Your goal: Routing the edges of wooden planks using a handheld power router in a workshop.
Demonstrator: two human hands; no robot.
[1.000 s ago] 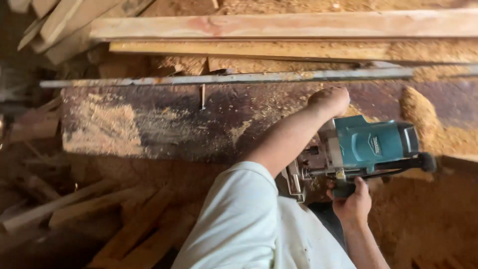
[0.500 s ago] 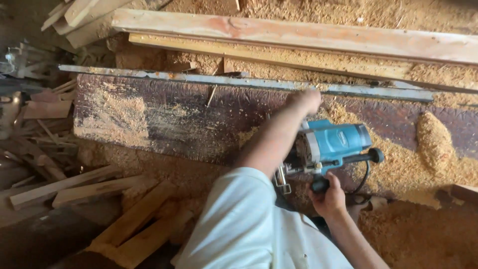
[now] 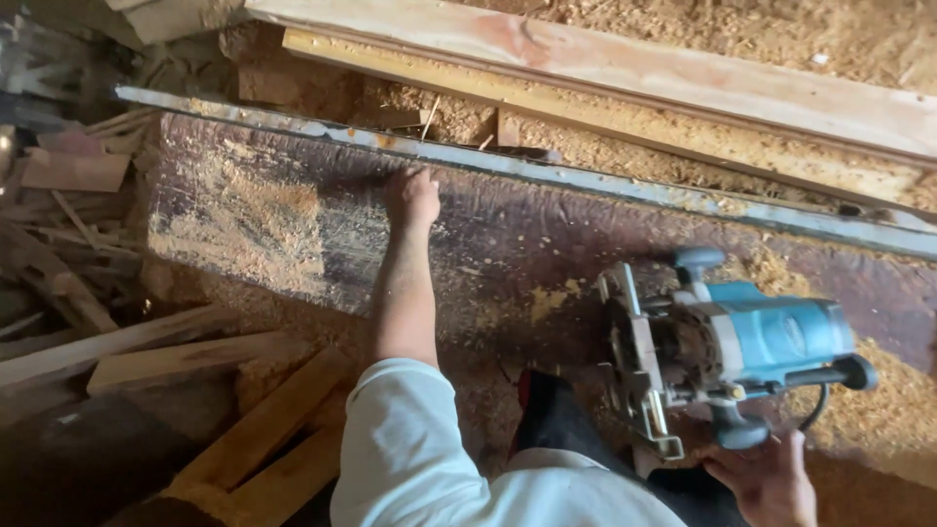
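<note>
Nearest, bottom right: right hand [image 3: 771,483] cups the lower black knob of a teal router [image 3: 727,356], fingers curled around it. Router lies tipped on its side on the dark workbench [image 3: 547,244], metal base plate facing left, second knob on top, black cord looping off its right end. Body is teal plastic w/ grey metal frame, dusty.

White sleeve [image 3: 420,449] at bottom centre; left arm stretches fwd from it. Left hand [image 3: 412,195] rests palm-down on the bench, fingers loose, gripping nothing, just short of the steel rail [image 3: 547,176] along the bench's far edge.

Sawdust pile [image 3: 249,220] left of that hand, more heaped right of the router. Scrap boards [image 3: 176,356] on floor at left. Farthest: long pale planks [image 3: 625,68] beyond the rail, on sawdust.
</note>
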